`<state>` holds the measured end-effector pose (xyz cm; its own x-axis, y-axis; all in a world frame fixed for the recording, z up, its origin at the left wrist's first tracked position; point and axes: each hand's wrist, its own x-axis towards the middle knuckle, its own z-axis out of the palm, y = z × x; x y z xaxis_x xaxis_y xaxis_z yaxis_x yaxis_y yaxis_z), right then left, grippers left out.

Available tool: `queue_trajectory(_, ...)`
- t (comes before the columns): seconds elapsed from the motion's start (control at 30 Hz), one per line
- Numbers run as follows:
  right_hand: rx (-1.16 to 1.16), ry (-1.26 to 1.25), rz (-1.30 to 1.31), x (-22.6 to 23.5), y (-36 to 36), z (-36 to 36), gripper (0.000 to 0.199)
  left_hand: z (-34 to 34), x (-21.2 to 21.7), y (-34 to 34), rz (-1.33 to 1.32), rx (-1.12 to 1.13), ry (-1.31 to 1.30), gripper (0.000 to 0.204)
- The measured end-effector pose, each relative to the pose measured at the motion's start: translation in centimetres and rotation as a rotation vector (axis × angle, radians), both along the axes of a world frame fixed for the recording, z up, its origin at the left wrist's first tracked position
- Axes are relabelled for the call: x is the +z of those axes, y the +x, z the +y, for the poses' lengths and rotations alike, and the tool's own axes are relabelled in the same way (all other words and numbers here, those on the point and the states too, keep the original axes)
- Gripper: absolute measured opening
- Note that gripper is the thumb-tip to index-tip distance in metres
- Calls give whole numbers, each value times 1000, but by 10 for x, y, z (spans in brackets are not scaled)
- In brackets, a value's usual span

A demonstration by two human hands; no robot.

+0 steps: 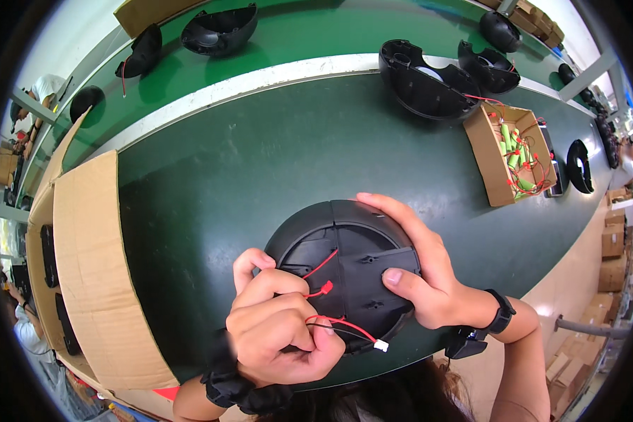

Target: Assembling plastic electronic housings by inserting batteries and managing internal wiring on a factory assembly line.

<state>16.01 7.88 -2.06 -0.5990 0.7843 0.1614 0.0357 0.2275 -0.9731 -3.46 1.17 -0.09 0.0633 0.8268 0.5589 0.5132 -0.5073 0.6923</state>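
Observation:
A round black plastic housing [334,214], made of two halves meeting at a seam, is held up over the near edge of the bench. Wrapped round its right side is my right hand [436,274], thumb pressed on the flat inner panel and fingers behind the rim. My left hand [278,323] is closed at the left of the housing, its fingers curled round a red and black wire. From that grip the wire runs out to a small white connector [380,345]. A red connector [326,287] on a red lead sits just above the left fingers, over the housing's dark recess.
At the left stands an open cardboard box [91,274] holding black parts. A small carton [489,158] of green cells with red leads lies at the right. Black half shells [429,84] rest along the far side, near the white strip [260,81] edging the green bench [211,183].

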Motion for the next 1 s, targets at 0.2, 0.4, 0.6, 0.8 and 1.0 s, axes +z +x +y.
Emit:
queue_trajectory(0.2,-11,-62,57,0,-3,-1,64,-2,-4,2,10,3,4,29)
queue_trajectory(0.4,-16,-205,71,7,-7,-4,76,6,-1,1,-5,-11,19,28)
queue_trajectory(0.6,254,-311,91,2,16,13,99,20,-7,-22,-78,-126,22,30)
queue_trajectory(0.8,410,210,-248,27,20,55,113,27,2,-18,-114,-384,-63,34)
queue_trajectory(1.0,769,272,-252,40,-1,55,118,6,-11,-11,-223,-140,106,20)
